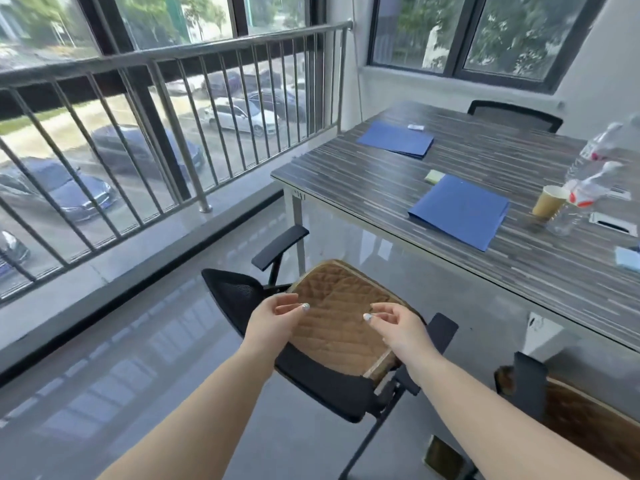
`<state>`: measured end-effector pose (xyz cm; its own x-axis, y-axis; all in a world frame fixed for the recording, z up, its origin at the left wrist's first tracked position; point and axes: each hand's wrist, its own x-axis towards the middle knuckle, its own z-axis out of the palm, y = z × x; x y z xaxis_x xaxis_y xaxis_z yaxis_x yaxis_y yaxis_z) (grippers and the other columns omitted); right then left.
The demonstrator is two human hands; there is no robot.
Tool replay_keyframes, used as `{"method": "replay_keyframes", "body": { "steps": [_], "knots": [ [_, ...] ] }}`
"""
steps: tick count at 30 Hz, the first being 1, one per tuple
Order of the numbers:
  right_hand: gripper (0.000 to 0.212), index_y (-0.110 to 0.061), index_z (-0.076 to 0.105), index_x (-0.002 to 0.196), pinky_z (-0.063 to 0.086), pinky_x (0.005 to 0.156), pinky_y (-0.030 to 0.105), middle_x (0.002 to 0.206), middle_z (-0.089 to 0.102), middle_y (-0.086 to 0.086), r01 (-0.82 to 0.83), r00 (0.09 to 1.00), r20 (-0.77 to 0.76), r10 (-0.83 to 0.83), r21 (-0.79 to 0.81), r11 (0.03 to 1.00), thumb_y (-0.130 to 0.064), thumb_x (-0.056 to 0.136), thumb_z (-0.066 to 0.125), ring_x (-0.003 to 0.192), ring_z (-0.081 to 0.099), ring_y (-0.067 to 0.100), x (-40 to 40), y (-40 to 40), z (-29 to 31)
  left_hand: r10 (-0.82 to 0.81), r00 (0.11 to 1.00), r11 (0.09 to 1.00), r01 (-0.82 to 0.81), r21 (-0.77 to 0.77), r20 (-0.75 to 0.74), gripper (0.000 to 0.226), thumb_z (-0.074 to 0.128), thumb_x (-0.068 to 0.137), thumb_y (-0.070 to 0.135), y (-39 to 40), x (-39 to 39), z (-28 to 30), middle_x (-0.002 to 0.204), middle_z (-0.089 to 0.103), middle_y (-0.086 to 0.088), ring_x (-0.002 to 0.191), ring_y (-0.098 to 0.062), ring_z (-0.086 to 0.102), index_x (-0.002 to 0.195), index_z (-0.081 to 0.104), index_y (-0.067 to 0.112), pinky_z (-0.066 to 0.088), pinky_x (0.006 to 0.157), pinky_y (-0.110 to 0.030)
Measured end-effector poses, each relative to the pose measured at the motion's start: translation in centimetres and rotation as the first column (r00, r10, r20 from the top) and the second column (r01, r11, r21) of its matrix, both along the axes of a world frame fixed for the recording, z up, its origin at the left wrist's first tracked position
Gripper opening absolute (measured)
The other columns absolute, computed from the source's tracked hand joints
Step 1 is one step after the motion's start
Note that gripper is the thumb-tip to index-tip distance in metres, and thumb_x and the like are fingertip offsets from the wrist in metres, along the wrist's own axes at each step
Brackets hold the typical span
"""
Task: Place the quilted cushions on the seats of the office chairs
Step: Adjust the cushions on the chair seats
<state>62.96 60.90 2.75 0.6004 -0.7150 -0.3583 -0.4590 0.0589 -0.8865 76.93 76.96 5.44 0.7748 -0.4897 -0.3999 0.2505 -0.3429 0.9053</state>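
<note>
Cushion (341,317) apparently flat on chair seat (322,379)

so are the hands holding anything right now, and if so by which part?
Nothing is held. Left hand and right hand hover loosely curled above the brown quilted cushion, which lies on the office chair seat.

nothing here can be read for certain. the leg of the counter (296,216) carries a small dark mark just under the top, near the corner, too blurred to make out. the two clear bottles (588,174) standing at the counter's right end have white and red labels, but the print on them is smeared. the cars' plates beyond the railing are likewise illegible.
</note>
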Motion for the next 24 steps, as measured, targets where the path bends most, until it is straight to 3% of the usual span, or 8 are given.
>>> {"method": "replay_keyframes", "body": {
  "steps": [9,13,17,20,22,24],
  "knots": [
    [0.017,-0.028,0.063,0.101,0.05,0.093,0.036,0.102,0.065,-0.004,0.211,0.978,-0.027,-0.209,0.089,0.973,-0.027,0.085,0.068,0.1,0.06,0.014,6.9,-5.1,-4.8,-0.122,0.992,0.989,0.121,0.089,0.01,0.027,0.07,0.084,0.025,-5.6,11.4,-3.1,0.103,0.066,0.007,0.102,-0.014,0.062,0.11,0.062,0.023,0.049,0.095,-0.037],
    [0.014,-0.032,0.062,0.095,0.049,0.096,0.038,0.1,0.064,-0.007,0.298,0.954,-0.089,-0.287,0.153,0.942,-0.028,0.084,0.069,0.102,0.06,0.015,10.1,-8.1,-7.7,-0.202,0.979,0.966,0.198,0.164,0.005,0.028,0.068,0.086,0.023,-9.5,16.3,-5.2,0.098,0.063,0.009,0.093,-0.01,0.061,0.113,0.061,0.022,0.049,0.088,-0.031],
    [0.013,-0.033,0.061,0.092,0.049,0.096,0.04,0.097,0.064,-0.009,0.359,0.93,-0.144,-0.337,0.169,0.918,-0.029,0.083,0.07,0.101,0.061,0.015,14.2,-11.3,-9.7,-0.251,0.967,0.945,0.255,0.204,-0.044,0.032,0.071,0.084,0.025,-14.7,22.0,-7.7,0.107,0.066,0.003,0.1,-0.016,0.063,0.115,0.061,0.022,0.049,0.094,-0.036],
    [0.016,-0.03,0.063,0.098,0.048,0.095,0.036,0.097,0.063,-0.01,0.402,0.91,-0.188,-0.368,0.188,0.896,-0.028,0.084,0.069,0.1,0.06,0.013,15.5,-13.1,-11.2,-0.308,0.946,0.912,0.324,0.25,-0.102,0.025,0.072,0.082,0.026,-17.8,24.1,-10.4,0.111,0.067,0.002,0.104,-0.018,0.063,0.105,0.063,0.028,0.049,0.097,-0.04],
    [0.023,-0.025,0.062,0.109,0.046,0.088,0.028,0.098,0.06,-0.012,0.416,0.902,-0.213,-0.377,0.189,0.889,-0.027,0.086,0.067,0.095,0.057,0.008,15.7,-13.5,-12.1,-0.327,0.936,0.9,0.351,0.258,-0.13,0.02,0.072,0.082,0.028,-19.3,24.9,-12.4,0.11,0.067,0.002,0.101,-0.017,0.063,0.1,0.063,0.03,0.051,0.088,-0.036],
    [0.027,-0.024,0.061,0.113,0.042,0.081,0.023,0.1,0.06,-0.011,0.447,0.885,-0.238,-0.401,0.187,0.875,-0.026,0.087,0.067,0.092,0.055,0.004,15.6,-13.7,-14.1,-0.372,0.917,0.874,0.398,0.277,-0.145,0.02,0.072,0.084,0.027,-21.0,25.6,-14.9,0.104,0.067,0.005,0.09,-0.013,0.063,0.101,0.063,0.027,0.05,0.07,-0.027]
  ]
}}
